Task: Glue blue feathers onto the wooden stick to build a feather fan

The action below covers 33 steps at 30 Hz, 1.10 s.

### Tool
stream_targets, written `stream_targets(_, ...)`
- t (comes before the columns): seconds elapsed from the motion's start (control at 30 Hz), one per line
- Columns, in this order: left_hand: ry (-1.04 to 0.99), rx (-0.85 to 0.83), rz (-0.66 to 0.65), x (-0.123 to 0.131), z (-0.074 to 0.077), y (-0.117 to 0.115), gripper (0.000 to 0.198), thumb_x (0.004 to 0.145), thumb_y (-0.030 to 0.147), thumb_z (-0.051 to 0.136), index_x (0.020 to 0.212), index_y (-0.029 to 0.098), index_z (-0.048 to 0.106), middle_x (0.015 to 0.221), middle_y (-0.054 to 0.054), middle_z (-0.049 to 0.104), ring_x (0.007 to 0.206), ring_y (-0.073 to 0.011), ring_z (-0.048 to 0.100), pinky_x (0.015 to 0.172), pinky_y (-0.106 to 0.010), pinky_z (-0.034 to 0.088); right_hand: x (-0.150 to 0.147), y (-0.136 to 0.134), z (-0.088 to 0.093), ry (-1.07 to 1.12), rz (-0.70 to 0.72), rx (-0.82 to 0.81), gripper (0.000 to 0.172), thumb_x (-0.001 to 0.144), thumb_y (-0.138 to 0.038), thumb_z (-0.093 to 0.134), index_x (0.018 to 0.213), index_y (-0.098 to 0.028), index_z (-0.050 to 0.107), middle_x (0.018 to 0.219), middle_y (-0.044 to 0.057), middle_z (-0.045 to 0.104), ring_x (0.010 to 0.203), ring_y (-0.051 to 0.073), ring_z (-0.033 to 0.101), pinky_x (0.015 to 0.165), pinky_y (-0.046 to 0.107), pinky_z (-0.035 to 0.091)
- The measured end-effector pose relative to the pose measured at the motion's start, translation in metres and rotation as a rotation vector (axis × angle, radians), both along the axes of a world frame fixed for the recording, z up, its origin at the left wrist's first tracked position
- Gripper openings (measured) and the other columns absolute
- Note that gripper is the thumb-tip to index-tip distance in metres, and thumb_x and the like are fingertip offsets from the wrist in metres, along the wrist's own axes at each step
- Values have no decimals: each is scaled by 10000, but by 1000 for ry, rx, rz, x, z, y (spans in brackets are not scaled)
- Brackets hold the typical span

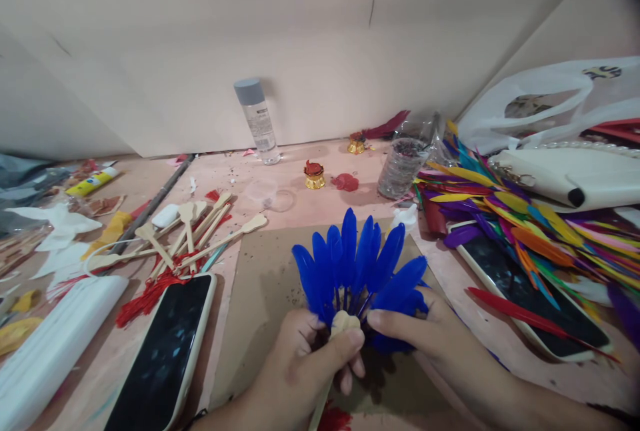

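A fan of blue feathers spreads out from the pale head of a wooden fan handle, above a sheet of brown cardboard. My left hand is closed around the handle, its thumb pressed on the head just below the quills. On the right side of the fan, my right hand pinches the lower blue feathers between thumb and fingers; part of its fingers is hidden behind them. Some red tassel shows under the handle at the bottom edge.
Left lie wooden handles with red tassels, a phone and a white box. Loose coloured feathers cover another phone on the right. Behind stand a clear bottle, a small gold ornament and a plastic cup.
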State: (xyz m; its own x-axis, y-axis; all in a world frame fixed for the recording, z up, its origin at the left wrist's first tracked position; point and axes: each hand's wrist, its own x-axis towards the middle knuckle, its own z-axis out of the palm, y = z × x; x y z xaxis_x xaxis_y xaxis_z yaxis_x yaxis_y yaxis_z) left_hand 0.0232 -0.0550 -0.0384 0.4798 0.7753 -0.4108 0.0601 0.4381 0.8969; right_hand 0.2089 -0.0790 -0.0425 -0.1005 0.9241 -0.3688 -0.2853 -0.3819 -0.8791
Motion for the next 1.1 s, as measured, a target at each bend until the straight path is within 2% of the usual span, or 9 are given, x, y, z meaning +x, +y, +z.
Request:
stream_targets(0.17, -28, -11, 24, 2, 2, 0, 532, 787, 645, 790, 610, 154, 688, 579, -6, 617, 483, -91, 498, 506, -218, 344, 1, 0, -2, -29, 15, 30, 224, 797, -410, 812, 798, -199, 739, 741, 23, 724, 695, 201, 630, 778, 368, 543)
stream_targets(0.43, -90, -23, 93, 1, 1, -1, 490, 744, 604, 856, 588, 161, 715, 521, 13, 599, 465, -85, 495, 506, -207, 349, 3, 3, 2, -2, 14, 33, 251, 779, -409, 843, 891, -211, 737, 864, 34, 770, 847, 235, 683, 835, 378, 540)
stream_targets(0.53, -91, -28, 124, 1, -1, -1, 464, 748, 577, 865, 599, 159, 730, 569, -5, 647, 482, -86, 516, 521, -208, 362, 5, 6, 5, 25, 50, 51, 236, 799, -418, 829, 880, -206, 762, 860, 37, 780, 850, 229, 690, 864, 381, 531)
stream_targets(0.67, -89, -27, 109, 0, -2, 0, 459, 756, 569, 862, 605, 155, 730, 575, -15, 663, 476, -86, 523, 510, -207, 353, 10, 10, 7, 34, 57, 48, 287, 768, -458, 857, 859, -197, 783, 861, 53, 791, 821, 234, 700, 816, 380, 542)
stream_targets(0.87, -72, -31, 116, 0, -2, -1, 485, 726, 599, 874, 611, 157, 710, 566, -14, 660, 468, -93, 527, 497, -208, 350, 17, 18, 12, 38, -40, 50, 278, 710, -426, 918, 868, -233, 797, 869, 23, 798, 830, 224, 731, 822, 365, 579)
stream_targets(0.97, -58, 9, 135, 1, -4, -1, 501, 752, 606, 853, 596, 152, 709, 578, -20, 667, 480, -91, 527, 515, -214, 365, 21, 23, 17, 50, -36, 87, 269, 712, -419, 920, 867, -233, 803, 832, 23, 798, 793, 221, 741, 800, 365, 600)
stream_targets(1.07, -40, 52, 156, -1, -10, 1, 481, 760, 622, 841, 678, 155, 758, 661, -42, 719, 551, -126, 586, 559, -235, 424, 30, 26, 21, -3, -97, 131, 262, 724, -440, 920, 802, -229, 786, 771, 19, 782, 726, 207, 721, 751, 353, 597)
stream_targets(1.1, -17, 47, 188, -3, -12, 2, 476, 764, 638, 829, 764, 163, 790, 698, -48, 739, 587, -150, 612, 561, -246, 437, 34, 27, 22, -40, -142, 172, 256, 731, -442, 919, 793, -233, 784, 766, 15, 777, 737, 206, 717, 766, 350, 592)
